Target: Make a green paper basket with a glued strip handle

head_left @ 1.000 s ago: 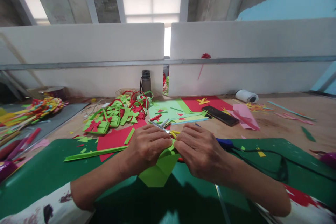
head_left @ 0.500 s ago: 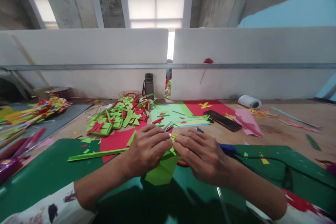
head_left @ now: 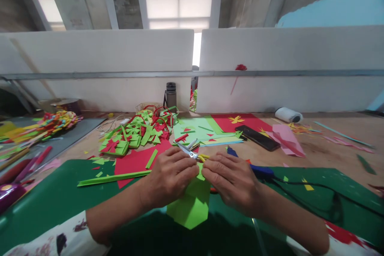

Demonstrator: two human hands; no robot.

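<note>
Running lengthwise downward, green paper [head_left: 189, 209] points a corner nearward.

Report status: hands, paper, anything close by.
Left hand and right hand both gripping green paper near its top. Scissors just beyond the hands, partly hidden. Blue corded tool beside the right hand.

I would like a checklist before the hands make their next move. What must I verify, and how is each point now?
1. Left hand holds green paper: ok.
2. Right hand holds it too: ok.
3. Top edge fully visible: not ok, fingers partly cover it.
4. Scissors free of fingers: cannot tell, very close.
5. Phone apart from hands: ok.
</note>
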